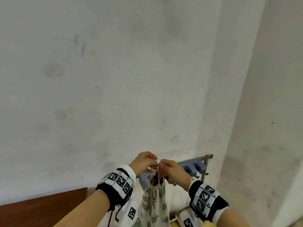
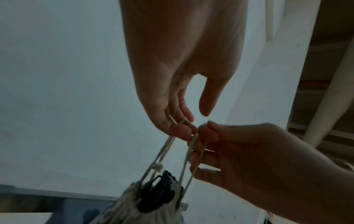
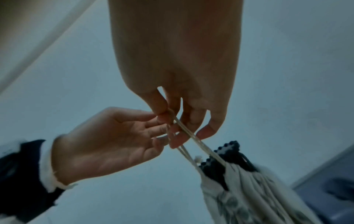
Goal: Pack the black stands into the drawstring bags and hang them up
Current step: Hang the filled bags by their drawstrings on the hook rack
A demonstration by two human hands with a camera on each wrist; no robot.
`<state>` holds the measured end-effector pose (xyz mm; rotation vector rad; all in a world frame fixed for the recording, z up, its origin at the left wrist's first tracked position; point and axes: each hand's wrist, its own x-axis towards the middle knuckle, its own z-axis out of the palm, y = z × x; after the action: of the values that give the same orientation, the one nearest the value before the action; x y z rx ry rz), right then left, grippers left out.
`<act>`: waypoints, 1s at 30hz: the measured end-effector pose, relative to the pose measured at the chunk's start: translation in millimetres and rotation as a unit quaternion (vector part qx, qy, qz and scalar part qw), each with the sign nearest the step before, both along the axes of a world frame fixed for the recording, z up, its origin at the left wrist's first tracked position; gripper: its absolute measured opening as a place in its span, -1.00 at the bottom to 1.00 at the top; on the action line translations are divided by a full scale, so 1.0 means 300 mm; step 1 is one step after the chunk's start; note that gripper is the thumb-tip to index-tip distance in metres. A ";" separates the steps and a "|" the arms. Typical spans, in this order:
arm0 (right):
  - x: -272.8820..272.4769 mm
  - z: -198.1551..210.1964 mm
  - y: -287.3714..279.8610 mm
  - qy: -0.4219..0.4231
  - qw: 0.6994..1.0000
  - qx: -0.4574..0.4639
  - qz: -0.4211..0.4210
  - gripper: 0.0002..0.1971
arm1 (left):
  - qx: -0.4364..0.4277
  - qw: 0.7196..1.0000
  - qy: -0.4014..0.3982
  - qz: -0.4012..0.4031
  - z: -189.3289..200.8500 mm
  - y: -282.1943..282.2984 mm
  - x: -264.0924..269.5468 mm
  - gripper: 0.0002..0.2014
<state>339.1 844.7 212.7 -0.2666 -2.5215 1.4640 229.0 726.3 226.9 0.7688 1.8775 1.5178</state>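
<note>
A cream drawstring bag (image 1: 154, 202) with a grey leaf print hangs from its cords below both hands. A black stand (image 2: 159, 192) pokes out of the gathered mouth, and the right wrist view shows the black stand (image 3: 228, 151) too. My left hand (image 1: 153, 158) pinches one pair of drawstrings (image 2: 162, 151) at the fingertips, thumb held apart. My right hand (image 1: 161, 164) touches it from the right and hooks its curled fingers (image 2: 203, 153) round the other pair of cords (image 3: 193, 136). The bag's bottom is out of view.
Behind the hands runs a metal rail (image 1: 208, 156) with blue-grey hooks (image 1: 196, 166). A white wall (image 1: 114, 79) fills most of the head view, with a wall corner at right. A brown wooden surface (image 1: 42, 208) lies at lower left.
</note>
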 end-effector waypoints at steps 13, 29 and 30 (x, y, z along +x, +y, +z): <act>0.281 -0.199 0.358 -0.072 0.997 -0.031 -0.002 -0.75 | -0.062 0.985 -0.151 -0.049 -0.172 0.398 0.298 -0.69; 0.146 -0.362 0.512 -0.106 0.986 -0.103 0.077 -0.76 | -0.142 0.979 -0.091 -0.110 -0.302 0.469 0.150 -0.82; 0.117 -0.379 0.521 -0.103 0.988 -0.093 0.073 -0.70 | -0.152 0.981 -0.070 -0.102 -0.316 0.460 0.125 -0.89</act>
<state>374.1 1001.2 98.9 -0.2811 -2.6124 1.8205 266.4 864.1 132.1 0.6704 1.8079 1.0971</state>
